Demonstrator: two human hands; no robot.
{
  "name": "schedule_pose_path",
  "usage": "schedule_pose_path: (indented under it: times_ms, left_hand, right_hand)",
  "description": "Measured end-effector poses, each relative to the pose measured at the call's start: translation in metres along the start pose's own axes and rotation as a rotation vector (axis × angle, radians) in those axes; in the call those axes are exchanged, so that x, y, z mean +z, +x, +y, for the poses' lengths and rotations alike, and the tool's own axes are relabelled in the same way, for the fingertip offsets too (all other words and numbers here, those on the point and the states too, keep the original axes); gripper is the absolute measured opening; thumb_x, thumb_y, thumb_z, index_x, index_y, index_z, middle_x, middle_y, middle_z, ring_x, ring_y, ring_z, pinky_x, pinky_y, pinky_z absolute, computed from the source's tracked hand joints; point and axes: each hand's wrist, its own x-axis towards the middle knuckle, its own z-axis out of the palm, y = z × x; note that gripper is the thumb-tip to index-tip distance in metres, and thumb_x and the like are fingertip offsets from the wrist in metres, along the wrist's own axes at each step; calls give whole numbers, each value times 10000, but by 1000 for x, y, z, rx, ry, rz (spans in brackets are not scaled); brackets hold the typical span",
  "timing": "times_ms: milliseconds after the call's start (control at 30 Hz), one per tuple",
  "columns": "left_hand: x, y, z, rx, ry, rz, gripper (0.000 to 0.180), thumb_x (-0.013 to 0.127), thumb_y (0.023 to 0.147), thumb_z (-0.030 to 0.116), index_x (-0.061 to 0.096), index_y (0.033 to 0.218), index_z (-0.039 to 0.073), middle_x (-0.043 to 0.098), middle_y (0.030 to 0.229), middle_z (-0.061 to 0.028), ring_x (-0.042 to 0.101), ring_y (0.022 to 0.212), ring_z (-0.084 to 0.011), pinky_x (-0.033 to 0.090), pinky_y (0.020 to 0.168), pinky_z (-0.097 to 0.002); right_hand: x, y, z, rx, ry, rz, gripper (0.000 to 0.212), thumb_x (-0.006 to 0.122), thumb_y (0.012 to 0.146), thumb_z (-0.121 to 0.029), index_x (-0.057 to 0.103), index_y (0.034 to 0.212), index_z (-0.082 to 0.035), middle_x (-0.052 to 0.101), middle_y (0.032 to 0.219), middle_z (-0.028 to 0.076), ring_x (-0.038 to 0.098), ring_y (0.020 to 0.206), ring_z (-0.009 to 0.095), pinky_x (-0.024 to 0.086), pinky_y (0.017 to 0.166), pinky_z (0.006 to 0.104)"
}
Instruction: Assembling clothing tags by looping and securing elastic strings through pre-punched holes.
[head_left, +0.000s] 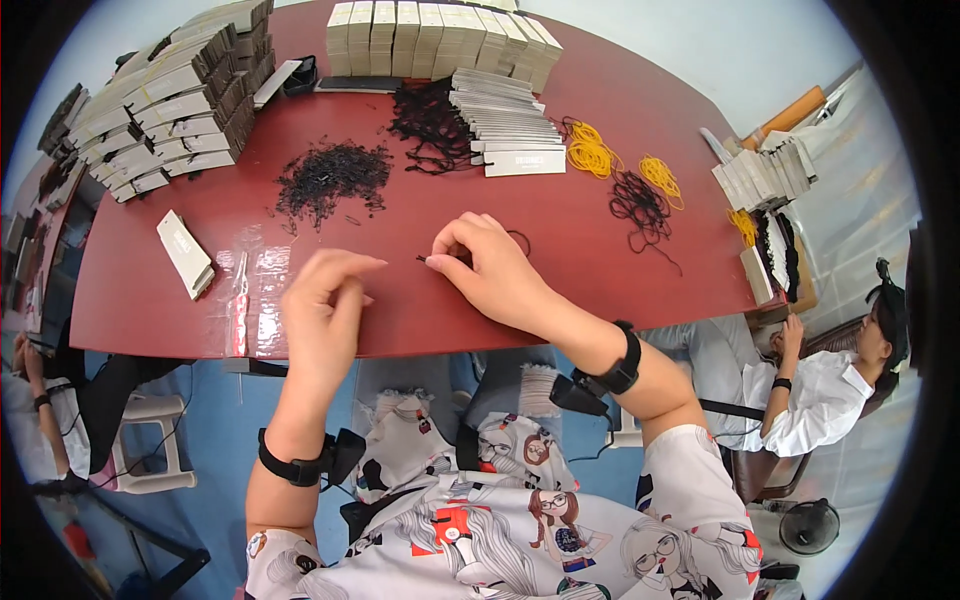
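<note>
My right hand (485,262) is over the red table, thumb and forefinger pinched on the end of a black cord (521,240); a bend of the cord shows beyond the hand. Apart from it on the left hovers my left hand (325,300), forefinger stretched out and thumb apart, with nothing visible in it. A heap of small black clips or pins (335,182) lies beyond my left hand. Past my right hand, a row of overlapping pale hang tags (515,130) has black cords (435,120) gathered at its left side.
Tall stacks of pale tags (165,100) stand at the far left, with more bundles (440,40) along the back. Yellow cords (593,152) and loose black cord (640,208) lie right. A small tag pile (184,254) sits left. A person (825,395) sits at the right.
</note>
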Motion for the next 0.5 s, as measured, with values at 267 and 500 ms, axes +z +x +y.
schedule_pose_path:
  times_ms: [267, 500]
  left_hand:
    - [0, -18, 58, 0, -245, -161, 268, 628, 743, -64, 633, 1002, 4, 560, 948, -84, 590, 826, -139, 506, 728, -241]
    - [-2, -31, 71, 148, -166, -169, 141, 639, 738, -41, 639, 871, 4, 580, 856, -74, 580, 766, -141, 493, 664, -241]
  right_hand:
    - [-29, -28, -50, 223, 1000, -320, 144, 558, 881, -150, 526, 920, -15, 545, 835, 0, 484, 767, 51, 408, 683, 208]
    - [-38, -41, -69, 196, 1115, -434, 159, 594, 859, -140, 535, 926, -9, 577, 837, 22, 531, 784, 65, 432, 716, 213]
